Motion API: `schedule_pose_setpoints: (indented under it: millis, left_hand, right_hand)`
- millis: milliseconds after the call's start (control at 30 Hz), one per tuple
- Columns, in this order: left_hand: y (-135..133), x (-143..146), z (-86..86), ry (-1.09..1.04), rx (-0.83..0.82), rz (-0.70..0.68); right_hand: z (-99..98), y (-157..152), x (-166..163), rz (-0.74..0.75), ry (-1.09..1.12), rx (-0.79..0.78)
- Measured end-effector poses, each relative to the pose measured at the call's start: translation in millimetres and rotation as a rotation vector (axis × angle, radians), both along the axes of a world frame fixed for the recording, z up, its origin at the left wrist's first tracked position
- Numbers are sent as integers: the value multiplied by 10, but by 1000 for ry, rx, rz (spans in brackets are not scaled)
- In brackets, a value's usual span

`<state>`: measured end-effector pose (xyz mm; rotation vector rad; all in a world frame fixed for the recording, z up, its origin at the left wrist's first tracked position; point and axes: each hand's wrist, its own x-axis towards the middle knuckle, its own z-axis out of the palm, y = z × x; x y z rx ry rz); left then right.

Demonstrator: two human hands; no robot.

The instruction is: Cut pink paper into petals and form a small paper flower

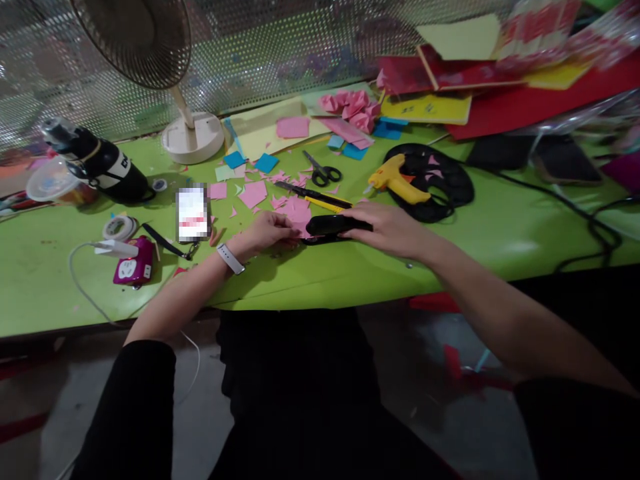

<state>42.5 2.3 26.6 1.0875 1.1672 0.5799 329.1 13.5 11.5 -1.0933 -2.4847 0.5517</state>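
Note:
My left hand (267, 233) rests on the green table (300, 280) with its fingers pinched on a piece of pink paper (299, 215). My right hand (390, 228) lies over the back of a black stapler (333, 225) and presses it against the same pink paper. A white band is on my left wrist. Black scissors (323, 173) and a yellow glue gun (395, 181) lie just beyond the hands. Pink paper scraps are scattered around the hands.
A fan base (193, 137) and a black bottle (103, 167) stand at the back left. A phone (193, 213), a tape roll (120, 228) and a magenta device (133, 263) lie on the left. Folded pink paper shapes (353, 107) and coloured sheets (500, 100) fill the back right. Black cables run on the right.

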Motion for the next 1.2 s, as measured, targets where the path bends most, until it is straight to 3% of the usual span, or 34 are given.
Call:
schedule_pose_setpoints:
  millis: [167, 300, 500, 733, 900, 1200]
  left_hand:
    - [-38, 16, 1, -31, -8, 0]
    - [-51, 43, 5, -34, -27, 16]
    - [-58, 68, -26, -38, 3, 33]
    - [-43, 102, -41, -16, 8, 55]
    - [-33, 116, -54, 8, 8, 36]
    - [-78, 95, -58, 33, 59, 27]
  right_hand:
    - [59, -41, -25, -19, -10, 14]
    - [243, -82, -60, -82, 10, 66]
    - [470, 207, -558, -201, 131, 198]
    - [243, 479, -1167, -121, -59, 185]
    - [135, 483, -1169, -127, -149, 157]
    - [76, 521, -1186, -137, -120, 146]
